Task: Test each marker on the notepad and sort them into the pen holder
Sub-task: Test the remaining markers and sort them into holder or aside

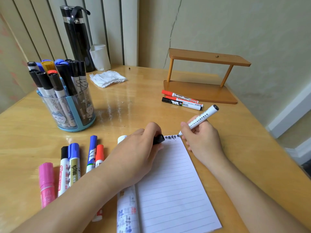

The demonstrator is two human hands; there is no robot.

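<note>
1. Marker [200, 121]: a white barrel with a black end, held slanting, butt up and to the right. Its black tip points down at the top right corner of the notepad [173, 190], beside a short row of black test strokes [170, 137]. Whether the tip touches the paper cannot be told.
2. Right hand [200, 137]: comes in from the lower right with the forearm over the table [134, 101]. The fingers are curled together round the lower barrel in a writing grip.
3. Left hand [139, 148]: palm down on the upper left part of the notepad, forearm crossing from the lower left. The fingers are curled round a black cap [159, 139], which juts out on the thumb side.
4. Notepad: a lined page lying open near the table's front edge, between the two forearms.
5. Pen holder [70, 113]: a clear cylinder with a blue base, at the rear left, well apart from the notepad. It holds many upright markers with black, blue, red and yellow caps.
6. Loose markers, left of the notepad: pink marker [47, 182], black-capped marker [64, 169], blue-capped gold marker [74, 162], blue marker [92, 153] and red marker [99, 155], lying roughly side by side, caps away from the person.
7. Red whiteboard marker [180, 95] and black whiteboard marker [182, 103]: lying side by side at the front of the wooden stand [202, 76].
8. Background: black bottle [76, 37] and crumpled tissue [107, 79].
</note>
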